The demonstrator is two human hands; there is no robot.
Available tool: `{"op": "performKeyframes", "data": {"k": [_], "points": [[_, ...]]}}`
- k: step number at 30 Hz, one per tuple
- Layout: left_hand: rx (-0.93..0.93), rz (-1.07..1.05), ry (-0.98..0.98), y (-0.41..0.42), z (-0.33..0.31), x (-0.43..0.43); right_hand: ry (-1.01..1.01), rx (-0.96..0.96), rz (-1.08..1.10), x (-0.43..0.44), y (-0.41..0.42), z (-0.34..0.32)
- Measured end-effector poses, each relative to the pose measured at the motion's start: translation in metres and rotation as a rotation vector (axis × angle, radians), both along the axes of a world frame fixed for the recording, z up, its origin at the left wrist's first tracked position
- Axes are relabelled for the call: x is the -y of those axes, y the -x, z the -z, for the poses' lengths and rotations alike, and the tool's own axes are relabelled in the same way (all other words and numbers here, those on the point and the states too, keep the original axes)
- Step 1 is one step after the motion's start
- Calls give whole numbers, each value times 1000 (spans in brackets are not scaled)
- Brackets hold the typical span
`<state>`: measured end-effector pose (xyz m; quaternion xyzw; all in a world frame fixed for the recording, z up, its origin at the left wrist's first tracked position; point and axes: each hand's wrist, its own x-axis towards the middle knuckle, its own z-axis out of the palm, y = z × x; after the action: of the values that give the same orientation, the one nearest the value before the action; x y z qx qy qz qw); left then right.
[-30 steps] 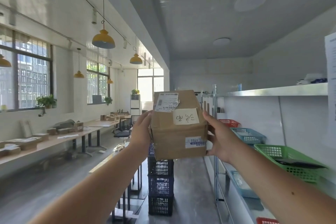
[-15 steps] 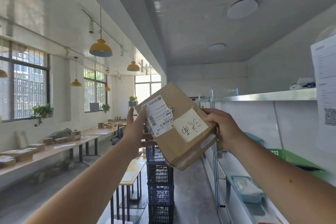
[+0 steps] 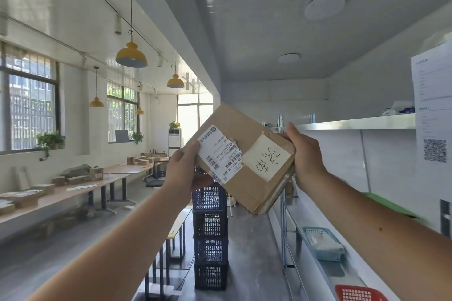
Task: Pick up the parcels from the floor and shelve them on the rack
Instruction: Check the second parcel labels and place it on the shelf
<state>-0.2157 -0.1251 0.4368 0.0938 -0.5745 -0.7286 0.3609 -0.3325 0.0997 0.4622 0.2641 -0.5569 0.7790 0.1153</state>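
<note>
A brown cardboard parcel (image 3: 247,139) with a white shipping label and a handwritten note is held up at chest height, tilted with its right end higher. My left hand (image 3: 182,173) grips its lower left edge. My right hand (image 3: 305,156) clamps its upper right end. The metal rack (image 3: 354,122) runs along the right wall, its top shelf just right of the parcel and level with my right hand.
Stacked dark blue crates (image 3: 210,237) stand in the aisle below the parcel. On the rack's lower shelves sit a blue basket (image 3: 322,243), a red basket (image 3: 358,293) and a green one (image 3: 389,205). Long tables (image 3: 73,190) with boxes line the left wall.
The parcel has been turned from upright to tilted and raised a little toward the rack's top shelf. My view has tipped upward and swung right.
</note>
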Motion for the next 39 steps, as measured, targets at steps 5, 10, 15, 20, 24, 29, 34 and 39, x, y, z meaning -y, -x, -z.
{"op": "performKeyframes", "data": {"k": [5, 10, 15, 20, 24, 29, 34, 39], "points": [[-71, -12, -90, -3, 4, -8, 131, 255, 30, 11, -8, -8], [-105, -8, -204, -4, 17, -10, 165, 296, 55, 21, -20, -8], [-142, -2, -349, -7, 25, -12, -17, 91, -32, 24, -35, -5], [-197, -28, -423, -9, 24, -15, -58, -148, -143, 22, -40, 13], [-225, -3, -458, -10, 26, -18, -19, -161, -191, 22, -41, 24], [-270, 35, -509, -6, 32, -23, 16, -122, -267, 22, -44, 29], [-348, 50, -584, -7, 30, -32, 22, -117, -277, 22, -46, 38], [-383, 52, -607, -5, 31, -38, -23, -142, -323, 27, -48, 46]]}}
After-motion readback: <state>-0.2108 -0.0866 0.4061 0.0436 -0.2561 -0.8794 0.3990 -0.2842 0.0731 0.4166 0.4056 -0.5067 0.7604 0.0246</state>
